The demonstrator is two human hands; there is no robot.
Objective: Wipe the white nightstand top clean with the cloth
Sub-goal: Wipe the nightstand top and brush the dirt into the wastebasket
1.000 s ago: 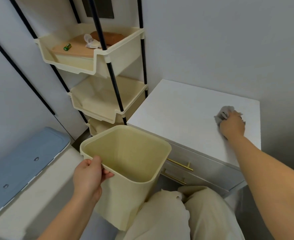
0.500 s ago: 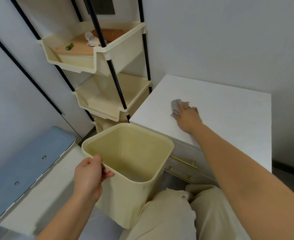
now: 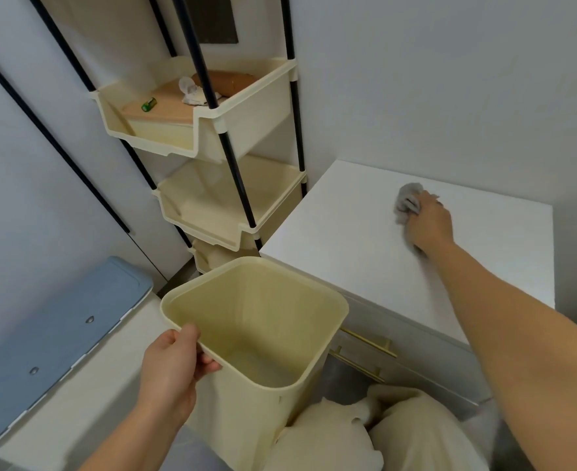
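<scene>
Right hand slid cloth rightward on nightstand, fingers clutching it; left hand grips bin rim.

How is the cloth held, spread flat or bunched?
Bunched: the cloth sits crumpled in a wad gripped by the right hand on the nightstand top.

No text, label, brand, number or sign can be read in this view. A small green item is seen lying in the top shelf tray, but it is too small and blurred for any print on it to be made out.
</scene>
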